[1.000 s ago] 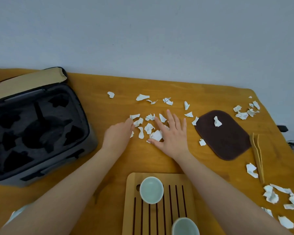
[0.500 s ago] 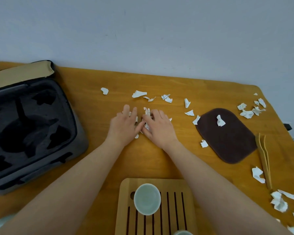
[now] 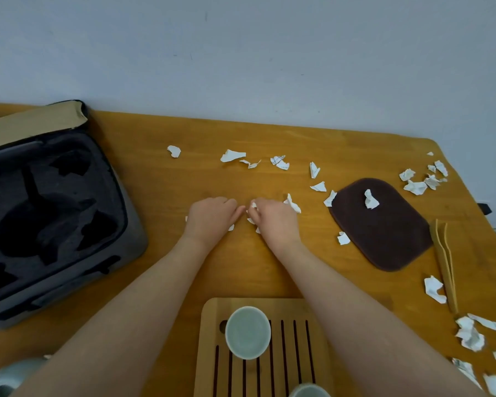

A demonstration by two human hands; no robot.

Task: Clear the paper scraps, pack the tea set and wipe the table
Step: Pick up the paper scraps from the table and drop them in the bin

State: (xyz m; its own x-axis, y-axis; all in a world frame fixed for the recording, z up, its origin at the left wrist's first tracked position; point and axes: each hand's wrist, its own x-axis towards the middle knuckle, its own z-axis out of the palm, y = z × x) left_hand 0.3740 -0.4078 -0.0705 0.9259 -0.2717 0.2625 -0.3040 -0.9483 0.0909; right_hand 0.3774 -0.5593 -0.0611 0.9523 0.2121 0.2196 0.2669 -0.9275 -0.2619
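Note:
White paper scraps [image 3: 232, 155] lie scattered over the wooden table [image 3: 241, 270]. My left hand [image 3: 211, 216] and my right hand [image 3: 272, 219] sit side by side at the table's middle, fingers curled over a small heap of scraps; bits of paper [image 3: 253, 206] poke out between them. A pale green teacup [image 3: 247, 332] stands on the slatted bamboo tea tray [image 3: 209, 353] near me, and a second cup's rim [image 3: 308, 391] shows at the bottom edge. The open grey case [image 3: 132, 224] with black foam cutouts lies at the left.
A dark brown cloth [image 3: 384, 233] with one scrap [image 3: 371, 199] on it lies to the right. Bamboo tongs [image 3: 445, 262] rest beyond it near the right edge. More scraps [image 3: 470, 336] cluster at the right. A pale ceramic piece [image 3: 3, 379] shows at bottom left.
Both hands swept inward from flat and spread to curled together, gathering the middle scraps into a heap beneath them. The view shifted slightly.

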